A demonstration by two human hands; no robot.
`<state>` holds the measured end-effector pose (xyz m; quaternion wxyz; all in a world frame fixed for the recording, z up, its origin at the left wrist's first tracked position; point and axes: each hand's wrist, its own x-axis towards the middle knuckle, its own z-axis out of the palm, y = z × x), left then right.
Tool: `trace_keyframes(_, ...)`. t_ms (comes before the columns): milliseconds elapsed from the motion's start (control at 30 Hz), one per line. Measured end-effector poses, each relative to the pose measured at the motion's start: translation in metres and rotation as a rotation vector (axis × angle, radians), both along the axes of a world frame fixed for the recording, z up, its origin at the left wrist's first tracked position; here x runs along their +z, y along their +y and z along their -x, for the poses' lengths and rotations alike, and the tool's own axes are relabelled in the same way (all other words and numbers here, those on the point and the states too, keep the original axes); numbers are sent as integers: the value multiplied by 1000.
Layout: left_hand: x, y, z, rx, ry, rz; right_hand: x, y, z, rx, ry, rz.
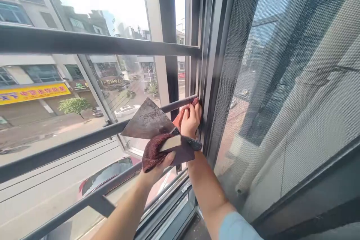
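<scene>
My left hand [165, 160] is closed around a bundle in front of the window bars. In it are a scraper with a wide, stained metal blade [148, 119] and dark handle [194, 143], a maroon cloth [153, 152], and a flat purplish piece [182, 153] with a pale patch, whose kind I cannot make out. Farther off, my right hand [191, 120] is closed on a red cloth [179, 119], pressing it at the right end of a dark horizontal bar [182, 102], against the window frame [209, 82]. Part of the scraper's handle overlaps my right wrist.
Dark horizontal bars [84, 45] cross the opening on the left. A mesh screen panel [281, 101] fills the right side. Below runs the metal window track [165, 202]. Outside, far below, are a street, a red car [107, 176], a tree [74, 107] and shopfronts.
</scene>
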<state>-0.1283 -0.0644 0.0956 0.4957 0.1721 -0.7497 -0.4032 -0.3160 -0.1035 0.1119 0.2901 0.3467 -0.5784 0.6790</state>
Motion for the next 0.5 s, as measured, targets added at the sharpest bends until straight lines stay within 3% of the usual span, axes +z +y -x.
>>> trace_keyframes(133, -2, -6, -14, 40, -189, 164, -16, -5, 3, -12, -13, 43)
trace_keyframes(267, 3, -10, -27, 140, -166, 347, -8, -9, 0, -86, -66, 176)
trace_keyframes(400, 23, -13, -24, 42, -180, 572, 1, -17, -1, -233, -18, 175)
trace_keyframes(500, 30, -13, -20, -24, -202, 583, 3, -17, 3, -277, 42, 132)
